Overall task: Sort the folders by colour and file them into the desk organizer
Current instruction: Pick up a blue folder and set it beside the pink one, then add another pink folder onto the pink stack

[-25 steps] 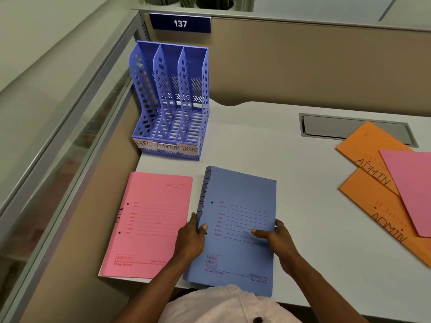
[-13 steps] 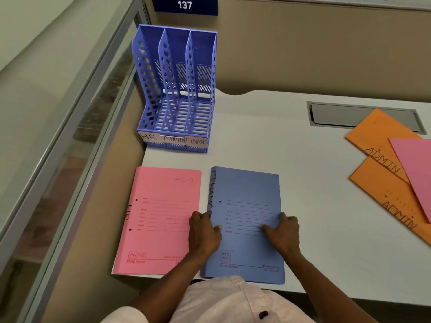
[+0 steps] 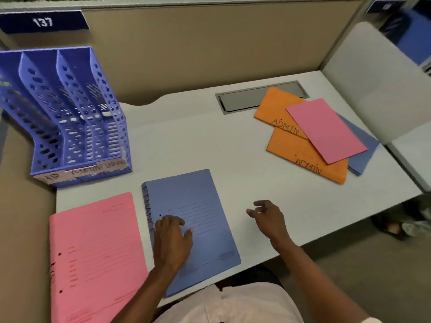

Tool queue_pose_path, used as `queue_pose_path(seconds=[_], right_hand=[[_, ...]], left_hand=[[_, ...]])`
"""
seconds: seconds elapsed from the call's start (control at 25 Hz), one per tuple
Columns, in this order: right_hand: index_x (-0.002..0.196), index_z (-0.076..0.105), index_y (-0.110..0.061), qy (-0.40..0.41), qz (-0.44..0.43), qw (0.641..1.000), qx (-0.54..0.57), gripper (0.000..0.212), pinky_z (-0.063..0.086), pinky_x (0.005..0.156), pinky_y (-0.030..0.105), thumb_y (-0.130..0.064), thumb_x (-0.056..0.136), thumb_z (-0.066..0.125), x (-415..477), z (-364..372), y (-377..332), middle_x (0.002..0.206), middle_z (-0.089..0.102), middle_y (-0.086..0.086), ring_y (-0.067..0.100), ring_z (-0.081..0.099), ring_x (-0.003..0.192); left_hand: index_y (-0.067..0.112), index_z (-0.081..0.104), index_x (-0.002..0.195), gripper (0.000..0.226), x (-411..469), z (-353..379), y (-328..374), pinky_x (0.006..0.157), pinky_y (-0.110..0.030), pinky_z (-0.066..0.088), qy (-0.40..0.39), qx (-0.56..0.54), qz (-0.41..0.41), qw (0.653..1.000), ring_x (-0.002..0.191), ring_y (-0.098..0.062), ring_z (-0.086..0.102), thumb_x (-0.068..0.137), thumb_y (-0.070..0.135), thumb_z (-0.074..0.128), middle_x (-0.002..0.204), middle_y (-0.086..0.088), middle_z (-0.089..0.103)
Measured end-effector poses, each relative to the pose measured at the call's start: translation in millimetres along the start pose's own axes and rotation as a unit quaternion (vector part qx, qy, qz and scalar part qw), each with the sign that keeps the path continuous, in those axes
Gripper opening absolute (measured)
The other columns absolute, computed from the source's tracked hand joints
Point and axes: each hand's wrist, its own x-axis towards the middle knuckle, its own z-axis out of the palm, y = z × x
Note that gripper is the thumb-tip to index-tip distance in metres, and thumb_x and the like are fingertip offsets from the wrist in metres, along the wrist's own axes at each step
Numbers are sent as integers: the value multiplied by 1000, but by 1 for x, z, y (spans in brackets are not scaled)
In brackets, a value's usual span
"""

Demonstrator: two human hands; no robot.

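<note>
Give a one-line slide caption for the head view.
Left hand on blue folder, right hand reaching toward unsorted pile; organizer empty.

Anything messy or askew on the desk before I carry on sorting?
Yes. The far-right pile is jumbled: two orange folders marked ADMIN, a pink folder lying crooked across them, and a blue folder poking out beneath, colours mixed. The desk organizer holds nothing yet.

desk: white top (image 3: pixel 186 141) | grommet: grey cable tray (image 3: pixel 245 101) recessed at the back | partition: tan panel (image 3: pixel 198 50) behind | sign: blue "137" plate (image 3: pixel 43 21) | floor: grey carpet (image 3: pixel 373 264)
</note>
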Motion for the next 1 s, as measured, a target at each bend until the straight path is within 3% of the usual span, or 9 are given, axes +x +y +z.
queue_pose_path(seconds=[0.08,0.24,0.4,0.56,0.68,0.8,0.88,1.0], right_hand=[[120,71,-21,5,11,999,36,32,58,103,51,-34,92,80,13,-32,14,121,73,3,25,70,111],[102,75,-25,22,4,997,74,14,61,97,52,-30,91,81,53,-101,32,105,76,-5,18,71,102],[102,76,-21,40,-24,998,49,13,60,94,45,-29,93,79,111,-176,48,104,77,-6,17,71,100],[102,73,-13,84,-31,996,-21,19,49,82,32,-29,92,79,197,-256,64,103,76,4,28,70,99],[117,73,-11,142,-21,989,-42,37,48,86,32,-33,89,83,269,-318,76,115,74,13,32,69,109],[139,60,-8,161,-3,984,-79,66,50,103,46,-38,86,86,329,-362,91,137,61,21,38,59,129],[151,48,-8,157,3,982,-109,84,43,112,52,-40,84,88,360,-380,100,152,48,22,42,45,142],[160,34,-7,123,10,985,-120,103,34,121,53,-42,81,90,391,-392,112,163,38,19,40,33,151]], left_hand=[[21,69,94,11,7,5,24,83,-34,53,-17,-35,-5,999,108,-18,59,92,30,76,103,4,69],[27,68,79,18,27,30,87,64,-28,56,-79,-77,-36,993,77,-5,67,95,32,73,82,13,72],[21,75,82,13,51,72,173,74,-36,63,-150,-124,-49,980,79,-12,74,93,28,76,84,7,78],[21,77,81,13,83,116,266,79,-42,64,-202,-137,-24,969,75,-9,76,92,28,76,84,9,80],[21,77,81,17,112,154,339,80,-40,63,-224,-137,4,965,77,-9,75,90,35,78,85,9,80],[23,74,90,23,145,196,398,85,-42,62,-258,-123,25,958,92,-14,73,86,45,79,96,9,77],[25,70,105,37,161,221,429,93,-46,60,-293,-150,21,944,104,-19,71,81,50,82,111,7,73],[22,55,140,78,174,250,463,101,-41,52,-351,-173,1,920,127,-19,57,77,57,84,136,9,55]])
